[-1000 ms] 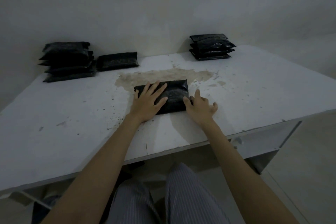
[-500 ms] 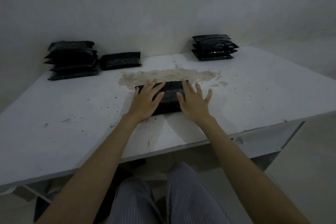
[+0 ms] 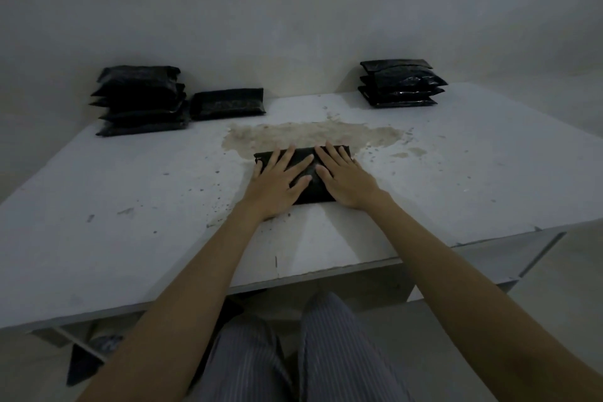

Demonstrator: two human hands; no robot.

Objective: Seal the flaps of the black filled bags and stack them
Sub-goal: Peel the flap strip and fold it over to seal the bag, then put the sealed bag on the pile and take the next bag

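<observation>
Now we press both hands flat, fingers spread, on a black bag (image 3: 308, 184) at the table's (image 3: 130, 199) middle: left hand (image 3: 277, 181) on its left half, right hand (image 3: 346, 178) on its right.

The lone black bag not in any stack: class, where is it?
In the head view, the lone bag lies far left on the table, just right of the tall stack.

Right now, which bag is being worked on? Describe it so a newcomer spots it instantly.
Start at the white table and find the brown stain in its middle. At the stain's near edge lies one black bag, flat under the left hand and right hand. Unlike the bags along the wall, it is alone and covered by both palms.
</observation>
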